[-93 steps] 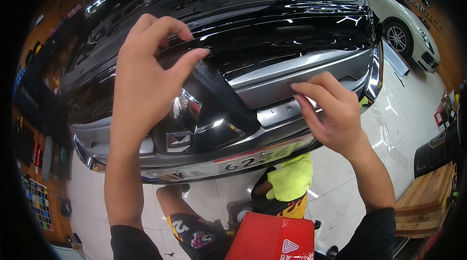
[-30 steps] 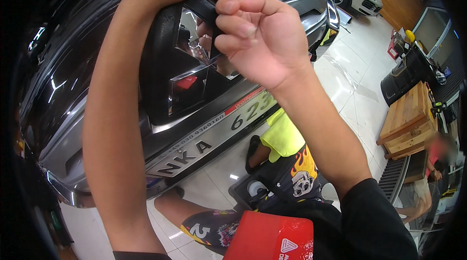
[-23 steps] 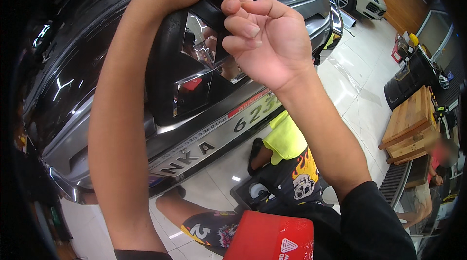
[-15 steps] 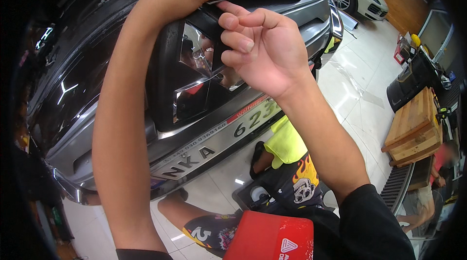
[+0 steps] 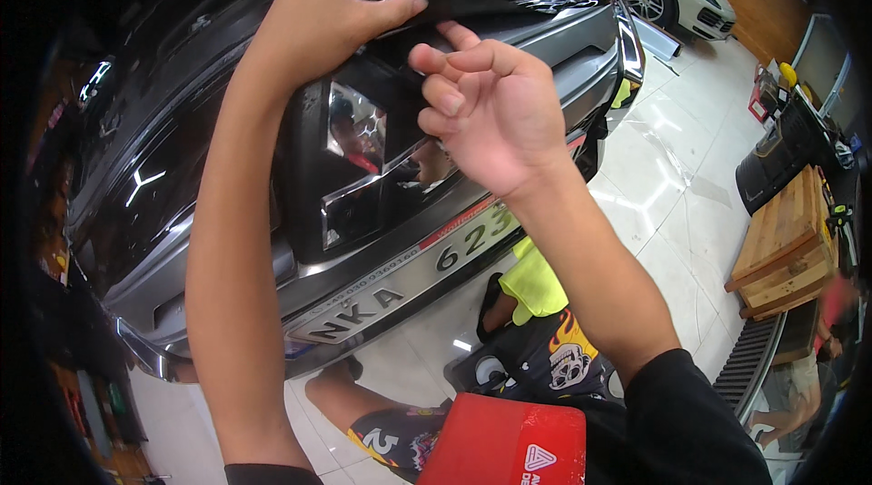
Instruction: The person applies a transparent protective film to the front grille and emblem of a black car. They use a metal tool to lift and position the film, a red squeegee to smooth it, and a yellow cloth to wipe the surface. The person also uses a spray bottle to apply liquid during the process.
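Film point(image 5: 459, 6) shows black at twelve o'clock in my view; the left hand point(image 5: 331, 17), at eleven, clamps it; I cannot tell whether the right hand point(image 5: 501, 111), at one, grips.

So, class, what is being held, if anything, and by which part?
Left hand: apparently black film, pinched at its edge. Right hand: cannot tell whether it holds anything.

The right hand point(image 5: 495, 108) hides part of the car badge point(image 5: 356, 126), its forearm point(image 5: 595, 258) part of the number plate point(image 5: 420, 279) — the red case point(image 5: 500, 440) runs off the lower edge.
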Motion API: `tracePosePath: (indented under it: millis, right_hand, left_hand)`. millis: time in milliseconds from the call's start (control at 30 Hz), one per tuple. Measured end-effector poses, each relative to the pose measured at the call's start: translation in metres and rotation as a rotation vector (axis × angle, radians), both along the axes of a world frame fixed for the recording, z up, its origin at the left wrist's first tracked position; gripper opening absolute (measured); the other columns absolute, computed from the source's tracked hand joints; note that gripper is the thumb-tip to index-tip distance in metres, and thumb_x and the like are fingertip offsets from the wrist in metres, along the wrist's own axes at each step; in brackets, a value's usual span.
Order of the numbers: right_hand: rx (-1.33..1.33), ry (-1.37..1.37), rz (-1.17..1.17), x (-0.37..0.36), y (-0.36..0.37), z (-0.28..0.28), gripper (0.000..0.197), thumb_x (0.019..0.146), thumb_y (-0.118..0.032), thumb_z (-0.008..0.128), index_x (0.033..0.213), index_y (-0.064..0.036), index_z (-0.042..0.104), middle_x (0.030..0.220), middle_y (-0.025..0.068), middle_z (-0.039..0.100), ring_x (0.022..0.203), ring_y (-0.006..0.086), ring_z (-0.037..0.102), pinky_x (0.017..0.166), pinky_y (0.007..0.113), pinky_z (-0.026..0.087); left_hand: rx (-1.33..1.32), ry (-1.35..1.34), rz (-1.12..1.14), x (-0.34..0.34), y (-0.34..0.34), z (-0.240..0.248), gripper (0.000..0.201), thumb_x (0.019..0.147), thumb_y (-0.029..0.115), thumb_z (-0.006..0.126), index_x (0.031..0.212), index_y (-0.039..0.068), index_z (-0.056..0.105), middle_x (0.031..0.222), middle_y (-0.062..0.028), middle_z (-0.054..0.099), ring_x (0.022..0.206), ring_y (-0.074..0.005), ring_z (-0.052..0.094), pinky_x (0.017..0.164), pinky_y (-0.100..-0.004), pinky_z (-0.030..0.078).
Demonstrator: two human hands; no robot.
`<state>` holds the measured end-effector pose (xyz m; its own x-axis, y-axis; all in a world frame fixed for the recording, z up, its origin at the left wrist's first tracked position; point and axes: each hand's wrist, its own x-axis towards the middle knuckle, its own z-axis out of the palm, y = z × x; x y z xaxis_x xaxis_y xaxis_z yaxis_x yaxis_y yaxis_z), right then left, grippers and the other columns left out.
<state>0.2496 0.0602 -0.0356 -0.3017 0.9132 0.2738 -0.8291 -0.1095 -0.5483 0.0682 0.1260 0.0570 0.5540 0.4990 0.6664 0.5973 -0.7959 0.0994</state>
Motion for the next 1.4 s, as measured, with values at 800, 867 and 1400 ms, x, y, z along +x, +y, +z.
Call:
tracePosePath:
  millis: [800, 867, 1400]
  right_hand:
    - [-0.073, 0.262, 0.202, -0.003, 0.013, 0.000, 0.067, 0.095, -0.015, 0.054, 0.155, -0.0068, 0.025, 0.092, 0.0095, 0.068, 0.062, 0.0165, 0.060, 0.059, 0.030, 0.042]
    - [-0.006, 0.186, 0.167, -0.010, 0.011, -0.002, 0.060, 0.095, -0.013, 0.054, 0.149, -0.0067, 0.030, 0.090, 0.0094, 0.067, 0.062, 0.0164, 0.058, 0.059, 0.031, 0.041]
    - [0.031, -0.005, 0.287, 0.000, 0.006, -0.008, 0.062, 0.098, -0.018, 0.053, 0.155, -0.0025, 0.034, 0.090, 0.0104, 0.069, 0.062, 0.0155, 0.058, 0.059, 0.031, 0.042]
  left_hand:
    - [-0.167, -0.091, 0.052, 0.014, -0.016, 0.005, 0.017, 0.082, 0.012, 0.081, 0.089, 0.000, 0.071, 0.088, -0.0009, 0.057, 0.082, -0.0117, 0.053, 0.073, -0.0287, 0.041]
    - [-0.179, -0.089, 0.078, 0.013, -0.019, 0.007, 0.017, 0.082, 0.013, 0.080, 0.090, 0.000, 0.071, 0.088, -0.0011, 0.057, 0.082, -0.0117, 0.054, 0.074, -0.0286, 0.041]
    - [-0.113, -0.086, 0.037, 0.012, -0.015, 0.003, 0.018, 0.080, 0.011, 0.080, 0.087, -0.001, 0.069, 0.086, -0.0002, 0.053, 0.079, -0.0113, 0.049, 0.073, -0.0291, 0.039]
